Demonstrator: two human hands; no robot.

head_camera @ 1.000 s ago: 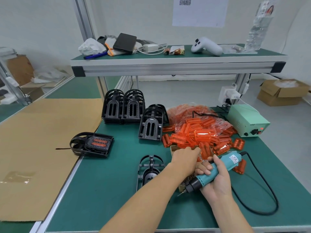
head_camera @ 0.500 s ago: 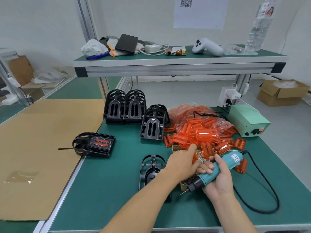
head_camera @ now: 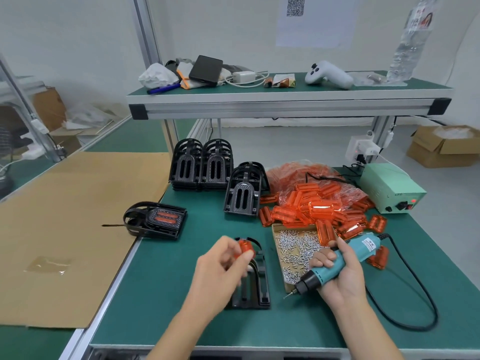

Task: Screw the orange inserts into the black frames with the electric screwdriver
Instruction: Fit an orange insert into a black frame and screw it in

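My left hand (head_camera: 220,266) pinches an orange insert (head_camera: 245,247) just above a black frame (head_camera: 255,284) lying on the green mat in front of me. My right hand (head_camera: 340,274) grips the teal electric screwdriver (head_camera: 337,263), its bit pointing down-left over the mat. A pile of orange inserts (head_camera: 319,209) lies behind a shallow cardboard tray of screws (head_camera: 293,248). Stacks of black frames (head_camera: 202,165) stand further back, with a smaller stack (head_camera: 242,190) beside them. A frame with inserts fitted (head_camera: 158,220) rests at the mat's left edge.
A green power supply box (head_camera: 392,188) sits at the back right, with the screwdriver's black cable (head_camera: 420,294) looping over the mat. Brown cardboard (head_camera: 65,229) covers the table to the left. A raised shelf (head_camera: 285,100) holds a controller, charger and other items.
My left hand has drawn back from the insert pile, leftward and nearer, now holding an orange insert over the black frame. The screw tray is uncovered. My right hand still holds the screwdriver.
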